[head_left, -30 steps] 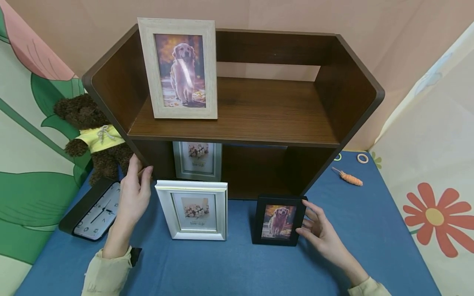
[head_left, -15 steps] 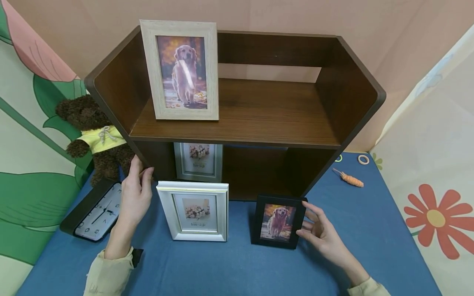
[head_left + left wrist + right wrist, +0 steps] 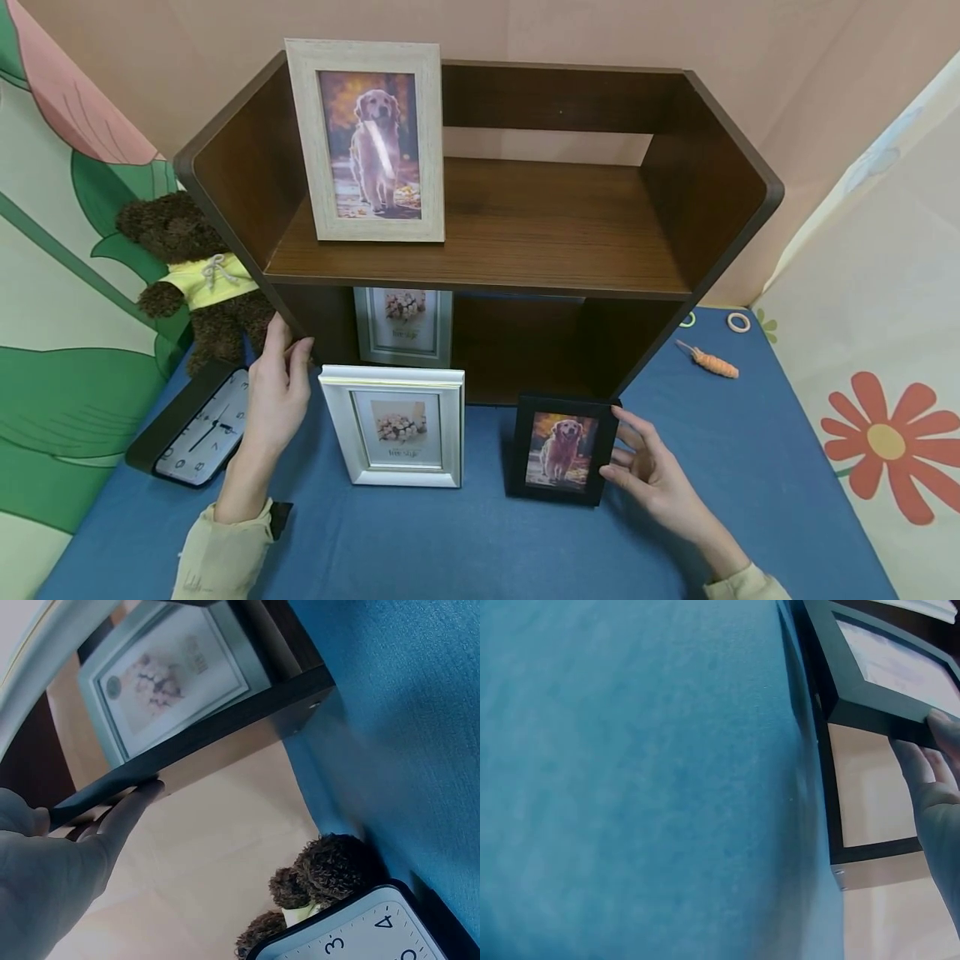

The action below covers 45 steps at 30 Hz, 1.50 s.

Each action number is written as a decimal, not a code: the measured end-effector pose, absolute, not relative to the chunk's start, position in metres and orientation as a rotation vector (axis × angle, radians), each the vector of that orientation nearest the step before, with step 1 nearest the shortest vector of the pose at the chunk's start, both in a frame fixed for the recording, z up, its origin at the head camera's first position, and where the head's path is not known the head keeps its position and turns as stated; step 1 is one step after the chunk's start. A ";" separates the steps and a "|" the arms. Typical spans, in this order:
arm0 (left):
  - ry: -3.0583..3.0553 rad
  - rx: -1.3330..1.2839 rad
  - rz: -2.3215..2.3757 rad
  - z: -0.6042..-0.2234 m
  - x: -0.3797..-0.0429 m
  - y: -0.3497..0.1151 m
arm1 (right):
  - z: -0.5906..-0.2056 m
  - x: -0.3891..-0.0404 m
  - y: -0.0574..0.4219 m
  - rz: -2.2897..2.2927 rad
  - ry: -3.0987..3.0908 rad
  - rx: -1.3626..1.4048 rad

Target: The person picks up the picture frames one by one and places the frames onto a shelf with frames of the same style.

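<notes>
My left hand (image 3: 278,392) grips the lower left side panel of a dark brown wooden shelf (image 3: 570,217), thumb and fingers on either side of its edge. My right hand (image 3: 651,468) pinches the right edge of a small black photo frame (image 3: 605,454) with a dog picture, which stands on the blue cloth before the shelf. A silver-white photo frame (image 3: 452,450) stands to its left. Inside the lower shelf is a grey-green photo frame (image 3: 442,333). On the upper shelf, at the left, stands a large whitish photo frame (image 3: 378,229) with a dog picture.
A black-rimmed clock (image 3: 206,429) lies tilted left of my left wrist, with a brown teddy bear (image 3: 206,279) in a yellow top behind it. An orange carrot-shaped toy (image 3: 714,363) and a pale ring (image 3: 738,322) lie on the blue cloth (image 3: 405,550) at the right.
The black photo frame has turned slightly in my right hand, its lower left corner coming a little left and forward. My left hand keeps its grip on the shelf panel.
</notes>
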<state>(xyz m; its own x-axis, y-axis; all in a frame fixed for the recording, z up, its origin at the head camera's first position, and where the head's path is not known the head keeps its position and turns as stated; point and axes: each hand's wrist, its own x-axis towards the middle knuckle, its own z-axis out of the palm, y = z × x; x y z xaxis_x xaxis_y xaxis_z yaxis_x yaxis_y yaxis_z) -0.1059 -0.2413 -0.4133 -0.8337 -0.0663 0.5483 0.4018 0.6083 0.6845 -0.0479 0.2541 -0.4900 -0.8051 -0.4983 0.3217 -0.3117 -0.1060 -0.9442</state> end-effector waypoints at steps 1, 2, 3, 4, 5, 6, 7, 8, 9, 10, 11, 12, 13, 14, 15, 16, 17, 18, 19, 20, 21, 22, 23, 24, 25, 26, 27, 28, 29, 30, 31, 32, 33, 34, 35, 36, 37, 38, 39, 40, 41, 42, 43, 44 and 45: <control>-2.300 -0.267 -1.162 -0.413 -0.106 -0.241 | -0.489 -0.048 0.254 -2.042 2.004 -0.919; -2.298 -0.269 -1.163 -0.414 -0.106 -0.242 | -0.488 -0.048 0.254 -2.040 2.004 -0.920; -2.295 -0.271 -1.164 -0.414 -0.107 -0.242 | -0.486 -0.048 0.253 -2.037 2.006 -0.919; -2.294 -0.271 -1.163 -0.414 -0.107 -0.242 | -0.485 -0.048 0.253 -2.033 2.007 -0.916; -2.293 -0.271 -1.162 -0.414 -0.107 -0.242 | -0.483 -0.048 0.253 -2.030 2.008 -0.914; -2.294 -0.271 -1.158 -0.415 -0.107 -0.242 | -0.482 -0.048 0.252 -2.027 2.010 -0.917; -2.295 -0.271 -1.155 -0.415 -0.107 -0.242 | -0.480 -0.049 0.252 -2.027 2.012 -0.919; -2.297 -0.271 -1.151 -0.415 -0.107 -0.242 | -0.479 -0.049 0.252 -2.028 2.010 -0.922; -2.299 -0.270 -1.146 -0.415 -0.107 -0.242 | -0.477 -0.049 0.252 -2.031 2.010 -0.927; -2.300 -0.271 -1.141 -0.415 -0.107 -0.242 | -0.476 -0.049 0.252 -2.033 2.009 -0.932; -2.302 -0.270 -1.139 -0.415 -0.107 -0.242 | -0.475 -0.049 0.252 -2.037 2.009 -0.935; -2.303 -0.272 -1.136 -0.415 -0.107 -0.242 | -0.473 -0.049 0.253 -2.037 2.017 -0.936; -2.303 -0.274 -1.136 -0.415 -0.107 -0.242 | -0.472 -0.049 0.253 -2.038 2.024 -0.934; -2.303 -0.274 -1.135 -0.415 -0.107 -0.242 | -0.470 -0.049 0.253 -2.036 2.033 -0.931; -2.302 -0.275 -1.137 -0.415 -0.106 -0.242 | -0.469 -0.049 0.254 -2.034 2.043 -0.929; -2.301 -0.276 -1.138 -0.415 -0.106 -0.243 | -0.468 -0.049 0.254 -2.031 2.053 -0.924; -2.301 -0.276 -1.138 -0.415 -0.106 -0.243 | -0.467 -0.048 0.254 -2.029 2.062 -0.922; -2.302 -0.276 -1.138 -0.415 -0.106 -0.243 | -0.465 -0.048 0.255 -2.026 2.066 -0.923; -2.302 -0.274 -1.138 -0.415 -0.106 -0.243 | -0.464 -0.048 0.255 -2.028 2.063 -0.927; -2.303 -0.273 -1.137 -0.415 -0.106 -0.243 | -0.463 -0.048 0.255 -2.034 2.054 -0.937; -2.303 -0.274 -1.138 -0.415 -0.106 -0.243 | -0.462 -0.049 0.256 -2.032 2.052 -0.931; -2.304 -0.273 -1.138 -0.415 -0.106 -0.243 | -0.460 -0.049 0.256 -2.031 2.050 -0.933; -2.304 -0.273 -1.138 -0.415 -0.106 -0.243 | -0.459 -0.050 0.257 -2.033 2.043 -0.946; -2.304 -0.273 -1.138 -0.415 -0.106 -0.243 | -0.458 -0.050 0.257 -2.029 2.048 -0.945; -2.303 -0.274 -1.138 -0.415 -0.106 -0.243 | -0.456 -0.050 0.258 -2.024 2.055 -0.944; -2.302 -0.275 -1.137 -0.414 -0.106 -0.243 | -0.455 -0.050 0.258 -2.017 2.063 -0.937; -2.301 -0.277 -1.137 -0.414 -0.106 -0.243 | -0.453 -0.050 0.258 -2.007 2.075 -0.925; -2.301 -0.277 -1.136 -0.414 -0.106 -0.243 | -0.452 -0.051 0.259 -2.004 2.080 -0.933; -2.301 -0.277 -1.135 -0.414 -0.106 -0.243 | -0.450 -0.051 0.259 -1.998 2.088 -0.934; -2.300 -0.278 -1.134 -0.414 -0.106 -0.243 | -0.448 -0.051 0.259 -1.987 2.101 -0.928; -2.299 -0.280 -1.134 -0.414 -0.106 -0.243 | -0.446 -0.051 0.259 -1.988 2.098 -0.940; -2.299 -0.281 -1.134 -0.414 -0.106 -0.243 | -0.444 -0.052 0.258 -1.983 2.104 -0.943; -2.299 -0.282 -1.133 -0.414 -0.106 -0.243 | -0.443 -0.052 0.258 -1.978 2.109 -0.948; -2.298 -0.283 -1.131 -0.414 -0.106 -0.244 | -0.442 -0.052 0.258 -1.973 2.115 -0.958; -2.297 -0.285 -1.130 -0.414 -0.106 -0.244 | -0.440 -0.053 0.258 -1.969 2.122 -0.961; -2.296 -0.285 -1.127 -0.414 -0.106 -0.244 | -0.439 -0.053 0.259 -1.966 2.127 -0.966; -2.296 -0.286 -1.125 -0.414 -0.106 -0.244 | -0.437 -0.053 0.259 -1.966 2.126 -0.973; -2.296 -0.286 -1.121 -0.414 -0.106 -0.244 | -0.436 -0.053 0.259 -1.961 2.133 -0.971; -2.296 -0.285 -1.118 -0.414 -0.106 -0.244 | -0.435 -0.053 0.259 -1.963 2.132 -0.978; -2.296 -0.284 -1.116 -0.415 -0.106 -0.243 | -0.434 -0.054 0.260 -1.964 2.132 -0.983; -2.296 -0.284 -1.114 -0.415 -0.106 -0.243 | -0.432 -0.054 0.260 -1.966 2.134 -0.983; -2.298 -0.281 -1.111 -0.415 -0.106 -0.243 | -0.431 -0.054 0.260 -1.967 2.137 -0.989; -2.298 -0.280 -1.109 -0.415 -0.107 -0.243 | -0.429 -0.054 0.260 -1.968 2.139 -0.990; -2.298 -0.277 -1.108 -0.415 -0.107 -0.243 | -0.428 -0.054 0.260 -1.965 2.147 -0.987; -2.299 -0.275 -1.106 -0.415 -0.107 -0.243 | -0.426 -0.054 0.260 -1.962 2.155 -0.985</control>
